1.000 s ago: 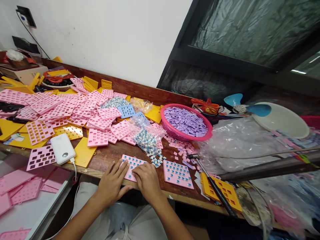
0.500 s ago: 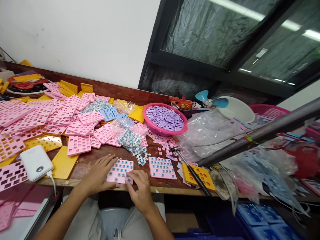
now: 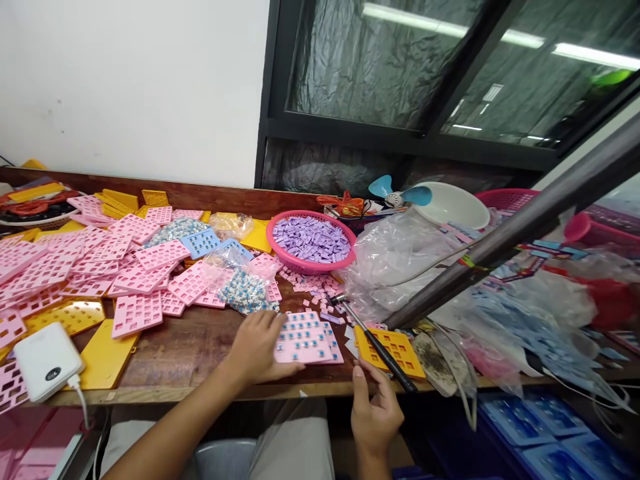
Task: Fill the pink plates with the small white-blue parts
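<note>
My left hand (image 3: pixel 257 347) grips the left edge of a pink plate (image 3: pixel 303 340) set with rows of small blue-and-white switches. This plate is tilted slightly and overlaps a second pink plate (image 3: pixel 336 343) of the same kind lying on the table. My right hand (image 3: pixel 375 410) is at the table's front edge, its fingers loosely bent and nothing visible in them. Just beyond its fingertips are a yellow plate (image 3: pixel 387 350) with square openings and a hammer (image 3: pixel 383 347) lying across that plate.
A pink basket (image 3: pixel 273 243) holds purple pieces, with a heap of blue-and-white switches (image 3: pixel 245 291) left of it. Pink plates (image 3: pixel 137 313) pile up at left beside a white power bank (image 3: pixel 47 360). A slanting metal pole (image 3: pixel 465 260) crosses the right side.
My left hand has moved the pink plate rightward over the second one. My right hand has left that plate and moved right, towards the hammer and yellow plate. The view has shifted right.
</note>
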Available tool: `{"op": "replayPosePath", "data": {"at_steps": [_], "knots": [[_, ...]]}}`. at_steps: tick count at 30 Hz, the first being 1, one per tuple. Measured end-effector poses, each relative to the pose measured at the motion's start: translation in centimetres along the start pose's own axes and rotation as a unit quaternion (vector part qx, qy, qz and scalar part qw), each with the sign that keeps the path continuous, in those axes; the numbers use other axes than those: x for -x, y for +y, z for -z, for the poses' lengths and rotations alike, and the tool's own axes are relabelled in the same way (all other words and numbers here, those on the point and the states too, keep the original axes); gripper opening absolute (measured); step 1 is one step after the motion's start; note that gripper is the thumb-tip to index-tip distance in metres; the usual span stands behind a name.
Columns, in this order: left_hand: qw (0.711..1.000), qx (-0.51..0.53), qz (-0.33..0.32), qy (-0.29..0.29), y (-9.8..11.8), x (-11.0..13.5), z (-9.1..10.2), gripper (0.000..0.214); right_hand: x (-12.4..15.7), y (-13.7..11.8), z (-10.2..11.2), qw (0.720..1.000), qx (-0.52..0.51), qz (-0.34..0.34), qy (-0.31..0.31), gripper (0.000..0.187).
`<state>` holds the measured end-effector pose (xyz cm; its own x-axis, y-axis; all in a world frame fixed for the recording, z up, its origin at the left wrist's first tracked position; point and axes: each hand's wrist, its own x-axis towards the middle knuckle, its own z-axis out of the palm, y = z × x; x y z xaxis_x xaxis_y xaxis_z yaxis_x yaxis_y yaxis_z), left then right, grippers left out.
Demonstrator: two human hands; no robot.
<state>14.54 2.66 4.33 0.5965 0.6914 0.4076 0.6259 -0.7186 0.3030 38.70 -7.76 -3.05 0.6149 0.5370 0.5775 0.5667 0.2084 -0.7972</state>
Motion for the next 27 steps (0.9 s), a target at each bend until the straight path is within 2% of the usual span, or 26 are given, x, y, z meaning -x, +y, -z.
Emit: {"op": "replayPosePath", "data": {"at_steps": [3, 6, 8, 10, 12, 14, 16, 18, 20, 21, 24, 27], "knots": [[0.999, -0.019, 0.028, -0.030, 2.6, -3.5, -3.6, 0.082, 0.3, 0.1, 0.4, 0.999, -0.026, -0.019, 0.012, 0.031], [0.998, -0.029, 0.043, -0.041, 3.9, -4.6, -6.8, 0.087, 0.3, 0.1, 0.9, 1.000, 0.005, 0.009, -0.019, 0.030], [0.998, -0.023, 0.037, -0.042, 4.2, -4.4, -7.9, 0.090, 0.2, 0.1, 1.0, 0.998, 0.030, 0.031, -0.045, 0.030], [0.999, -0.011, 0.021, -0.045, 3.9, -4.1, -7.8, 0.094, 0.0, -0.1, 0.8, 0.996, 0.043, 0.046, -0.063, 0.031], [0.999, 0.001, 0.001, -0.042, 2.7, -3.8, -6.4, 0.093, -0.1, -0.3, 0.3, 0.994, 0.050, 0.060, -0.074, 0.032], [1.000, 0.001, -0.001, -0.017, 0.3, -3.2, -4.0, 0.083, -0.2, -0.5, -0.3, 0.992, 0.058, 0.079, -0.083, 0.034], [0.998, -0.033, 0.048, 0.037, -3.6, -2.1, -0.9, 0.066, -0.2, -0.7, -0.7, 0.989, 0.063, 0.107, -0.086, 0.033], [0.984, -0.093, 0.124, 0.083, -8.4, -0.5, 2.2, 0.053, -0.2, -1.2, -1.2, 0.986, 0.059, 0.133, -0.082, 0.030], [0.964, -0.148, 0.204, 0.090, -13.1, 1.5, 4.8, 0.053, 0.0, -2.1, -2.1, 0.983, 0.047, 0.153, -0.091, 0.028], [0.954, -0.168, 0.237, 0.077, -15.1, 2.5, 5.8, 0.061, 0.1, -2.8, -2.7, 0.981, 0.036, 0.160, -0.107, 0.025], [0.940, -0.188, 0.284, 0.025, -19.0, 4.5, 7.3, 0.081, 0.5, -5.9, -5.8, 0.958, 0.002, 0.178, -0.224, 0.018], [0.938, -0.185, 0.293, -0.014, -20.1, 4.7, 7.7, 0.082, 0.6, -9.1, -10.2, 0.900, 0.024, 0.204, -0.384, 0.025]]}}
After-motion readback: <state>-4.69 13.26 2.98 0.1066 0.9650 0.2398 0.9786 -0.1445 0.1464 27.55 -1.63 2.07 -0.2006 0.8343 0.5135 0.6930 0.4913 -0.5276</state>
